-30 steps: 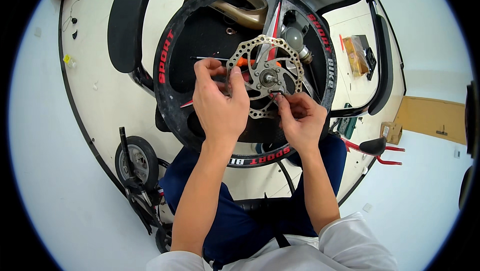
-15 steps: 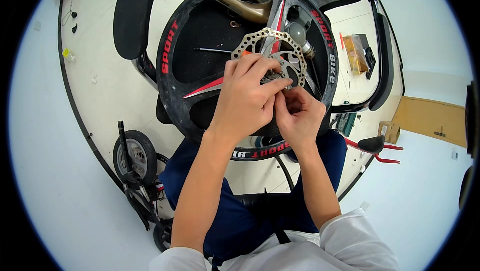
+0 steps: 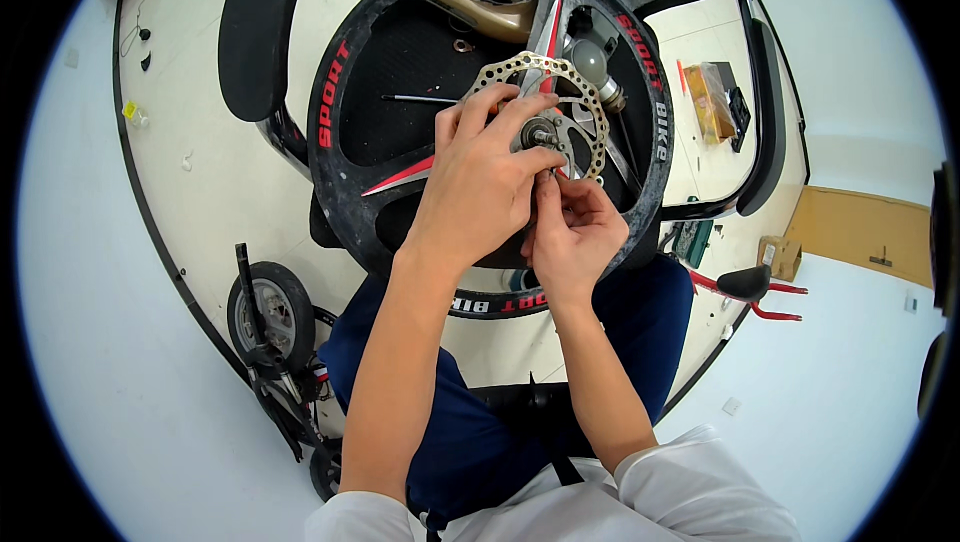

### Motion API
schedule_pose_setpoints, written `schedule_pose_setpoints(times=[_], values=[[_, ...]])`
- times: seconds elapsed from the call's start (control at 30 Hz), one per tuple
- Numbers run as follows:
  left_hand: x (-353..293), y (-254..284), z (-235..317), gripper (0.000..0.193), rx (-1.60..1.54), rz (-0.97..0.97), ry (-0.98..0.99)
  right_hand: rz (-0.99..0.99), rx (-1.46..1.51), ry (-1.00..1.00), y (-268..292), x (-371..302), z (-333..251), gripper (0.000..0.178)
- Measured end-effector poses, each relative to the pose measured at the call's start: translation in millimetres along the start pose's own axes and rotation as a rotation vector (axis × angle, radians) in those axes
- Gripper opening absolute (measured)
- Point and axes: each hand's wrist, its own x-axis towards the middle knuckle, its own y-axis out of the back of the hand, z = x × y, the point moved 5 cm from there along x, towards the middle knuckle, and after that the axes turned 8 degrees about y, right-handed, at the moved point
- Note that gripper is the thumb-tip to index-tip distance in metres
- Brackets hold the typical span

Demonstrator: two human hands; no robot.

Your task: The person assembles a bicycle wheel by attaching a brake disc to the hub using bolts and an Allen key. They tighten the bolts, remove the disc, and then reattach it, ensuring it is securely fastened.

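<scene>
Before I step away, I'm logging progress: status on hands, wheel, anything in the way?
Left hand partly covering brake disc. Right hand near hub, fingertips together, hold unclear. Wheel lies over chair seat. Screwdriver underneath.

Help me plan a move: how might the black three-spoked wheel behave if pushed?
The wheel is probably stiff, given its thick spokes. Lying roughly flat over the black chair seat, it would likely slide or pivot before rolling. Its near rim extends past the seat, so pressing there might tip it.
</scene>
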Motion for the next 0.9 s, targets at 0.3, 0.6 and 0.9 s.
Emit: schedule_pose_setpoints(times=[0.3, 0.6, 0.9], values=[[-0.6, 1.6, 2.6, 0.025, 0.000, -0.062, -0.036, -0.269, -0.144, -0.010, 20.6, 16.4, -1.4, 0.015], [4.0, -3.6, -6.6, 0.021, 0.050, -0.068, -0.076, -0.356, -0.093, -0.068, 38.1, 3.1, -0.2, 0.024], [17.3, 2.4, 9.3, 0.012, 0.050, -0.082, -0.050, -0.086, -0.316, 0.058, 36.6, -22.5, 13.1, 0.019]])
